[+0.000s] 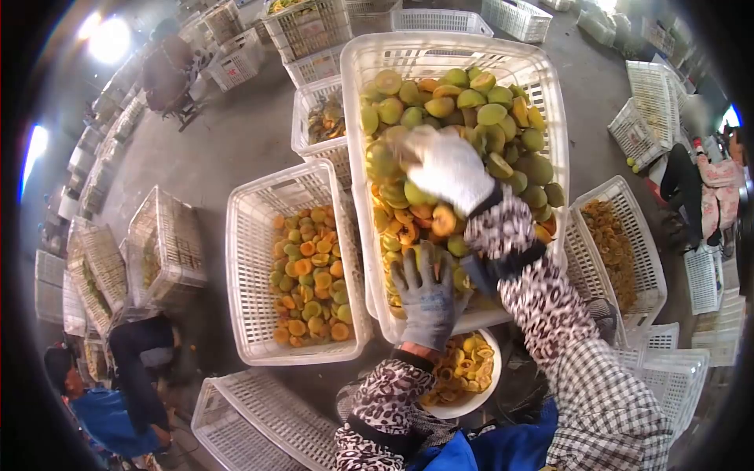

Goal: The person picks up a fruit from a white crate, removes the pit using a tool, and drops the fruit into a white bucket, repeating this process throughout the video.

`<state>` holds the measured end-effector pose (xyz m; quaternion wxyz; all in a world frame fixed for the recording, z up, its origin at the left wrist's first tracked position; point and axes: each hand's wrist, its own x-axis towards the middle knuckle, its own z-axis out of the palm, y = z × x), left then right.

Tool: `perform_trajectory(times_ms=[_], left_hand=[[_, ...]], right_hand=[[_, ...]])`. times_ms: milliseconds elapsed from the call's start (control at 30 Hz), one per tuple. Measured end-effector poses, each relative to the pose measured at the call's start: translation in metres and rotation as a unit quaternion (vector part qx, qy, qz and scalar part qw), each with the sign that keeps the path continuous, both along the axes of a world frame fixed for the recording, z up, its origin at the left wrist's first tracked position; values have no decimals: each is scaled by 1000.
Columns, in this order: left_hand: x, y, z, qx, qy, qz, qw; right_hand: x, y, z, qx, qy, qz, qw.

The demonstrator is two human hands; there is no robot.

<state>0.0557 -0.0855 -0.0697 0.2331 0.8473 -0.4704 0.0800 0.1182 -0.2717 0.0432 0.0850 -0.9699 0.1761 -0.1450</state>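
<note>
Grey-gloved left hand (428, 302): fingers spread at near edge of white perforated-plastic crate (471, 40), among round green-orange fruit (492, 115). White-gloved right hand (449, 169): blurred, grip uncertain.

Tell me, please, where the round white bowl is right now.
In the head view, the bowl is low, just right of centre, at the near edge of the large crate, near the left hand.

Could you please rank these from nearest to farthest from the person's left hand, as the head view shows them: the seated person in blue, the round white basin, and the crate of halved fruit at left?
From the left hand:
1. Round white basin, just below it.
2. Crate of halved fruit, to its left.
3. Seated person in blue, far lower left.
</note>
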Motion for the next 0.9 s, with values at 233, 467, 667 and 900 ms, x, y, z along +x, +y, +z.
perform_trajectory(times_ms=[233,467,667,900], left_hand=[[-2,-2,-26,-72,-77,30,994],[-7,3,-9,9,-12,22,1000],[-5,7,-24,-13,-36,15,999],[-40,7,-29,16,-128,-211,969]], right_hand=[[-69,39,-5,121,-4,27,992],[-42,-86,28,11,-39,-226,973],[-62,3,-29,-27,-78,-148,986],[-109,41,-19,-74,-152,-31,985]])
